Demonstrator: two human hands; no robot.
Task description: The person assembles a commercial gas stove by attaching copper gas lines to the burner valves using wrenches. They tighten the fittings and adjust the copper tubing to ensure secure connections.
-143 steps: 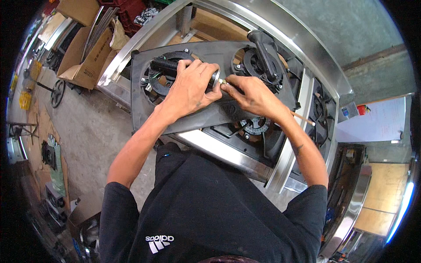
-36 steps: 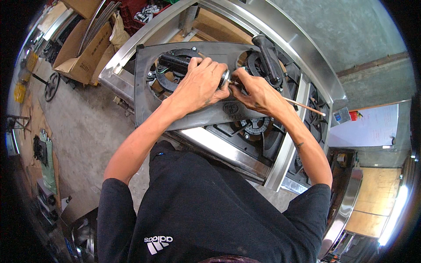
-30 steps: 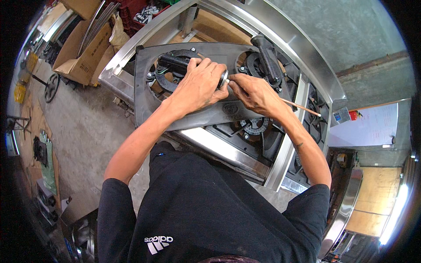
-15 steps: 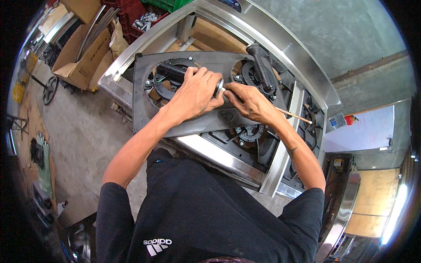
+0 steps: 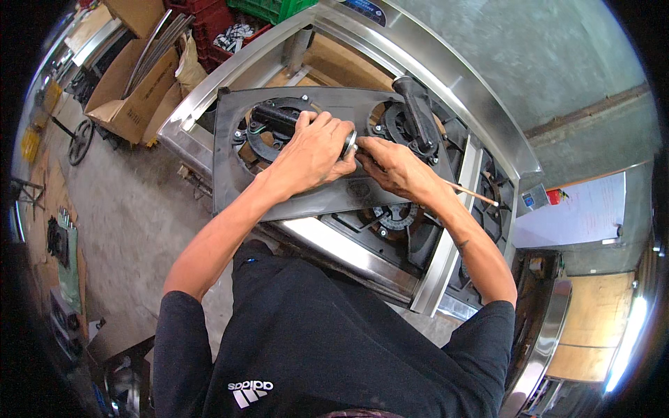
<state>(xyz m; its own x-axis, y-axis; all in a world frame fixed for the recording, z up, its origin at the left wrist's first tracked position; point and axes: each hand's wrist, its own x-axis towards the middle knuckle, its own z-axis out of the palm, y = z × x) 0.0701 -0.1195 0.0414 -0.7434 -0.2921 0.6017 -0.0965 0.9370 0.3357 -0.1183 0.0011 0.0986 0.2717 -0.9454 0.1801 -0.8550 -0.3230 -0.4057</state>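
Note:
My left hand [image 5: 310, 153] is wrapped over a black metal tube [image 5: 273, 117] that lies across the left burner ring [image 5: 259, 145]. At the tube's right end, beside my thumb, shows a round silver-coloured end piece [image 5: 350, 143]. The fingers of my right hand [image 5: 394, 166] are pinched together close against that end piece. A thin tan stick with a pale tip [image 5: 477, 195] sticks out from behind my right hand and wrist; its other end is hidden by the hand. Both hands are above a dark grey plate [image 5: 300, 202].
The plate lies on a stainless steel stove frame [image 5: 313, 233]. A second black burner tube [image 5: 416, 111] rests on the right ring. More burners and black grates [image 5: 394, 221] show beyond the plate's near edge. Cardboard box [image 5: 129, 97] and red crates [image 5: 209, 28] stand far left.
My right fingers have shifted slightly at the end piece, and the stick's pale tip has moved a little down and right. The left hand keeps its grip on the tube.

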